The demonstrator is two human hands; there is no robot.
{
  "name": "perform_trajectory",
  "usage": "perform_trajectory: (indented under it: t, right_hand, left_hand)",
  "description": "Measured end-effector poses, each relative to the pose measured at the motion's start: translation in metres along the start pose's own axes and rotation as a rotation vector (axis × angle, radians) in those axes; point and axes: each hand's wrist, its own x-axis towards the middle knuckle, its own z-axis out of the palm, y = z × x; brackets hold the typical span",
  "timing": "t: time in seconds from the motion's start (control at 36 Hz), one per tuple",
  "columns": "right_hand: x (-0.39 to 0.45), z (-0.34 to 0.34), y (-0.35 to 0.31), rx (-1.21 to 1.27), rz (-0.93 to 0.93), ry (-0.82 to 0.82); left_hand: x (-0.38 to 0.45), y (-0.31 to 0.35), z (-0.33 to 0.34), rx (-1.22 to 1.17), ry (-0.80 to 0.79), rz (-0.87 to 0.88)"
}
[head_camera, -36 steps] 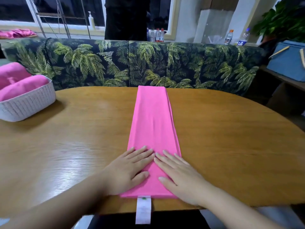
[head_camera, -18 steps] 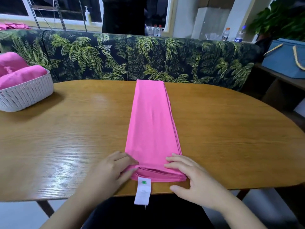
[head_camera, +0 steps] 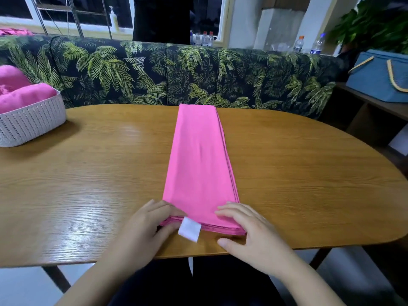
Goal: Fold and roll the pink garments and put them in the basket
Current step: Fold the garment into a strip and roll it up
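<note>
Long smooth pink garment (head_camera: 199, 160) lying folded in narrow strip across glossy wood-grain bench (head_camera: 298, 184). Left hand (head_camera: 143, 230) and right hand (head_camera: 249, 233) pinching near end, white tag (head_camera: 189, 229) turning up. White woven basket (head_camera: 31, 122) sitting far left.

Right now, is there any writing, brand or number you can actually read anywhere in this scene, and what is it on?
None can be read.
White fabric tag at the near end of the long folded pink garment: no print shows.
Plastic bottles with labels behind the palm-print sofa: labels too small and blurred.
White pump bottle on the window sill: blurred, no text legible.
</note>
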Motion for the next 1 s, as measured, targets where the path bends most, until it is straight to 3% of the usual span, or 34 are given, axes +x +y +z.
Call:
perform_trajectory:
  t: [0.11,0.22,0.31,0.5,0.58,0.67,0.81,1.0]
  right_hand:
    - [0.001,0.005,0.006,0.066,-0.012,0.093]
    - [0.009,0.012,0.003,0.118,0.030,0.323]
    - [0.018,0.012,-0.002,0.135,0.129,0.334]
    - [0.031,0.018,-0.006,0.068,0.092,0.379]
    - [0.031,0.020,-0.005,-0.113,0.089,0.357]
    - [0.025,0.018,-0.006,-0.359,0.020,0.439]
    - [0.015,0.013,-0.007,-0.545,-0.091,0.393]
    - [0.025,0.006,0.005,-0.532,-0.138,0.323]
  left_hand:
    - [0.001,0.001,0.000,-0.038,0.058,-0.111]
    - [0.006,-0.001,0.005,-0.122,0.127,-0.248]
    - [0.012,0.000,0.007,-0.126,0.188,-0.289]
    - [0.017,-0.002,0.009,0.128,0.093,-0.085]
    - [0.015,-0.004,0.006,0.302,0.108,-0.050]
    - [0.009,-0.006,0.002,0.437,0.103,-0.010]
    - [0.006,-0.012,-0.005,0.568,0.076,0.079]
    - [0.016,-0.005,-0.006,0.816,0.122,0.258]
